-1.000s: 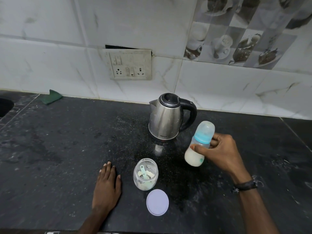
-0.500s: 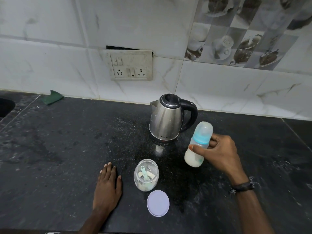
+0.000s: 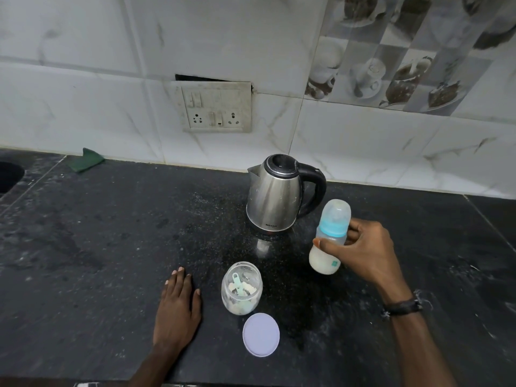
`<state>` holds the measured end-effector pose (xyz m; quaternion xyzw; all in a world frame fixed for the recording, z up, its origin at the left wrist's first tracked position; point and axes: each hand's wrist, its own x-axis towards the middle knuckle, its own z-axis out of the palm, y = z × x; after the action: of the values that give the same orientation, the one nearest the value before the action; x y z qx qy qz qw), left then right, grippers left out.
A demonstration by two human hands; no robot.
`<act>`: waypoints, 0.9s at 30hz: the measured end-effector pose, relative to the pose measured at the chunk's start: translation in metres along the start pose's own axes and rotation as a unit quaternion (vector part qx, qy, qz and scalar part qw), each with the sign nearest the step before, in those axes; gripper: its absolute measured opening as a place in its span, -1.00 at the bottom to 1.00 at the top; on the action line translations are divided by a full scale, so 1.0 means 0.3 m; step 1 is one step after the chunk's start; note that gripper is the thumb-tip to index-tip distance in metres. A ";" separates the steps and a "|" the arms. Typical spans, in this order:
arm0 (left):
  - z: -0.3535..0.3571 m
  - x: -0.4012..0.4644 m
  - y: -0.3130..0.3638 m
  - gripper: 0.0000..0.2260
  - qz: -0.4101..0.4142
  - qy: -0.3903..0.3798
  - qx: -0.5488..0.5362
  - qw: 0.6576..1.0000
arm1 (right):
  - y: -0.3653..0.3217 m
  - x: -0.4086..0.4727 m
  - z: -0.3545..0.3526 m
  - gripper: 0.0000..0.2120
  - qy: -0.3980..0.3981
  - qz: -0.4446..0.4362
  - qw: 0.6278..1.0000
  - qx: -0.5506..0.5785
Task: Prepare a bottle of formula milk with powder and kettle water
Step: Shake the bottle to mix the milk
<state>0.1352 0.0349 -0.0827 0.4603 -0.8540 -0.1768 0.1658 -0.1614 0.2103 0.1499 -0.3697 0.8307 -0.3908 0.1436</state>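
My right hand (image 3: 365, 252) grips a baby bottle (image 3: 331, 236) with a blue collar and a clear cap, milky liquid filling its lower part. The bottle tilts slightly, to the right of the steel kettle (image 3: 276, 196) with the black handle. A clear powder jar (image 3: 241, 287) stands open in front of the kettle, a pale green scoop (image 3: 238, 283) inside it. Its lilac lid (image 3: 261, 333) lies flat just in front. My left hand (image 3: 177, 308) rests flat on the black counter (image 3: 83, 261), left of the jar, holding nothing.
A green cloth (image 3: 85, 160) lies at the back left by the wall. A sink edge (image 3: 11, 174) shows at the far left. A socket panel (image 3: 216, 108) sits on the tiled wall behind the kettle. Spilled powder dusts the counter around the kettle.
The bottle in my right hand has shifted slightly and stands a little more upright. My left hand stays flat on the counter.
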 end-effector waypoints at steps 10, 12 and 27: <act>-0.002 0.001 -0.001 -0.44 0.001 -0.002 -0.001 1.000 | 0.004 0.005 -0.022 -0.50 -0.020 0.020 0.999 -0.041; -0.003 0.000 0.000 -0.44 0.002 0.002 -0.002 1.000 | 0.003 0.000 -0.026 -0.50 -0.058 0.030 0.996 -0.056; -0.002 0.001 -0.003 -0.44 0.002 0.004 -0.004 1.000 | -0.022 -0.010 -0.001 -0.58 -0.015 0.035 0.995 -0.096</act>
<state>0.1358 0.0342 -0.0826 0.4583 -0.8537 -0.1784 0.1711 -0.1561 0.2099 0.1551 -0.3579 0.8746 -0.2988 0.1332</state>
